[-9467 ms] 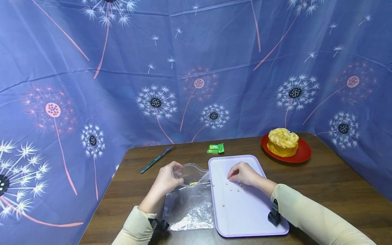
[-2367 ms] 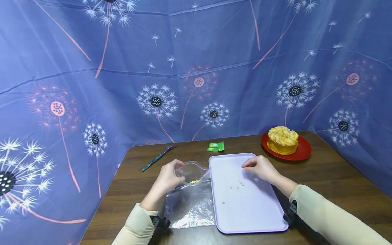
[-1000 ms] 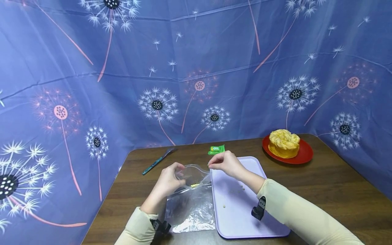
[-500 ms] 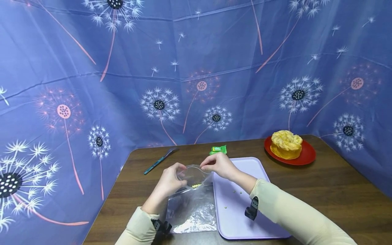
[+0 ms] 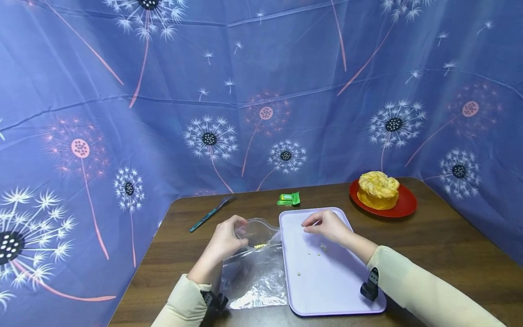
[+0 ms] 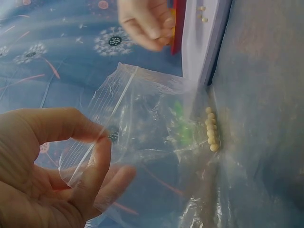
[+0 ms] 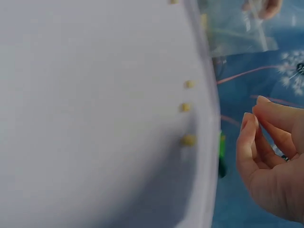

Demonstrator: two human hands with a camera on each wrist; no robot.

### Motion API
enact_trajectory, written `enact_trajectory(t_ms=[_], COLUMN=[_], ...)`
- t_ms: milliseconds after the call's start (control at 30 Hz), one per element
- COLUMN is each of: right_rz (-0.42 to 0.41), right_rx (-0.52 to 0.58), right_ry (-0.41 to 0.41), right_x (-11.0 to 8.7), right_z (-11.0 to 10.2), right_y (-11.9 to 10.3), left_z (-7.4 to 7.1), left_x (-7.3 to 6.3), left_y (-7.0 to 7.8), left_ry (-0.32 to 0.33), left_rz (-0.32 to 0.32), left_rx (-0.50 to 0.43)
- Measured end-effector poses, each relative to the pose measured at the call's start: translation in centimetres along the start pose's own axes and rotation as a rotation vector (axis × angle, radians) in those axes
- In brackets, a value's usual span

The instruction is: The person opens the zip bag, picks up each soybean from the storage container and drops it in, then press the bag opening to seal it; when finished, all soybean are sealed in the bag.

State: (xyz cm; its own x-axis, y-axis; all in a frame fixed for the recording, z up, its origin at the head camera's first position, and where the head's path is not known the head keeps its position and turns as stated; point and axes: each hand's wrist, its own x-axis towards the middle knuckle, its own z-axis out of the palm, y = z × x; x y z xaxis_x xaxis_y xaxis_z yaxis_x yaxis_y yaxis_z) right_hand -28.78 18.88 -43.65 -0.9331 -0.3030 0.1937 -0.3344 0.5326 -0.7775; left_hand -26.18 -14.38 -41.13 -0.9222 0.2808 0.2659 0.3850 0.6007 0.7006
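Observation:
My left hand [image 5: 226,236] pinches the zip edge of a clear zip bag [image 6: 152,118] between thumb and forefinger, holding its mouth apart. Several small round yellow beans, like soybeans [image 6: 210,128], sit in a row inside the bag. To the right is a lilac tray [image 5: 335,281], with several loose soybeans [image 5: 298,274] scattered on it. My right hand [image 5: 328,226] hovers over the tray's far half, its fingers loosely bent. In the right wrist view the thumb and forefinger tips [image 7: 261,100] are close together, and nothing shows between them.
Shiny clear plastic [image 5: 257,279] lies flat on the wooden table [image 5: 163,281] left of the tray. Behind are a teal-handled fork [image 5: 210,214], a green packet [image 5: 288,199] and a red plate [image 5: 406,204] with a yellow cake [image 5: 377,191]. A blue dandelion-print cloth [image 5: 253,68] hangs behind.
My right hand has gone from the tray to the bag's mouth and back over the tray. Fewer soybeans lie on the tray than at first. My left hand keeps holding the bag.

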Motion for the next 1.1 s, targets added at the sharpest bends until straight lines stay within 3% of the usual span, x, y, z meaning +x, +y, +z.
enact_trajectory(t_ms=[300, 733, 933, 1100], right_rz=[0.059, 0.041, 0.042, 0.03], right_rx=[-0.048, -0.192, -0.112, -0.046], right_ry=[-0.066, -0.059, -0.051, 0.008], right_x=[-2.2, -2.5, -2.0, -0.5], right_z=[-0.4, -0.1, -0.6, -0.8], right_y=[2.8, 3.1, 2.4, 0.5], left_z=[-0.2, 0.0, 0.1, 0.1], left_x=[0.0, 0.0, -0.2, -0.2], left_y=[0.1, -0.2, -0.2, -0.2], left_ry=[0.008, 0.018, 0.009, 0.01], left_rz=[-0.011, -0.003, -0.005, 0.0], left_rx=[-0.009, -0.02, -0.025, -0.024])
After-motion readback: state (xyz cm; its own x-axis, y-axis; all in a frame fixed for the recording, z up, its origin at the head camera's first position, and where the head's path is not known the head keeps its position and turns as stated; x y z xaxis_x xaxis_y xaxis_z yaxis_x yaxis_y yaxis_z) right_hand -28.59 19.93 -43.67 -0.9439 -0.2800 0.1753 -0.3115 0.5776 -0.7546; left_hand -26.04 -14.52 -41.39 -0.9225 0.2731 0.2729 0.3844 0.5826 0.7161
